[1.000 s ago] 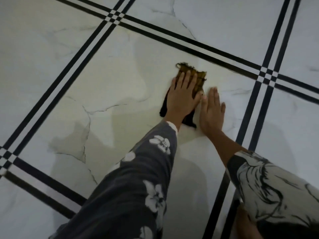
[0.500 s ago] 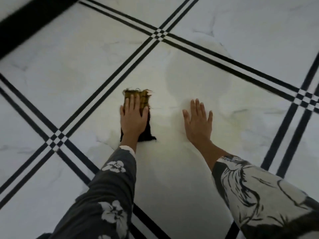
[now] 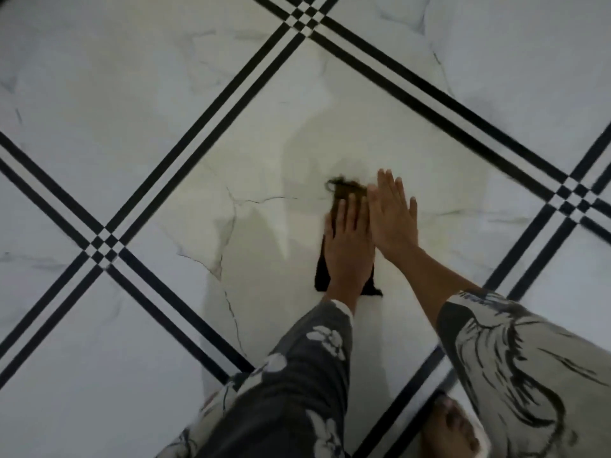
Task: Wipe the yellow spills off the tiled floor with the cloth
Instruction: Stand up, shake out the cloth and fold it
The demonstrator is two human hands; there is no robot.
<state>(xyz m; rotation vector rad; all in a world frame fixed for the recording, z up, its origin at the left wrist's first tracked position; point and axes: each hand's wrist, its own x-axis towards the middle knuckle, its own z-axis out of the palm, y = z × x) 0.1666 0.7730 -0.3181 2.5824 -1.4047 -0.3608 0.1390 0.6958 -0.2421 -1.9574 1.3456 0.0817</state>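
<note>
Left hand (image 3: 347, 239): laid flat, fingers together, pressed on the cloth (image 3: 344, 193).
Right hand (image 3: 391, 216): flat on the tiled floor (image 3: 264, 160), fingers together, touching the left hand at 3 o'clock.
Cloth axis: run from 6 to 12 o'clock under the left hand; yellow-stained end at 12.
Spill: a faint yellowish film is seen at 12 and 9 o'clock.
Obstacles: no object is seen in the path; a bare foot (image 3: 453, 428) is well apart at 5 o'clock.

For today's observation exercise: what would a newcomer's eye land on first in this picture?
Most striking are two hands pressed flat, side by side, on the pale marble floor at centre. The left hand presses a dark cloth, its far end stained yellow-brown, while the right hand lies bare on the tile. Bold double black stripes cross the floor diagonally around them.
</note>
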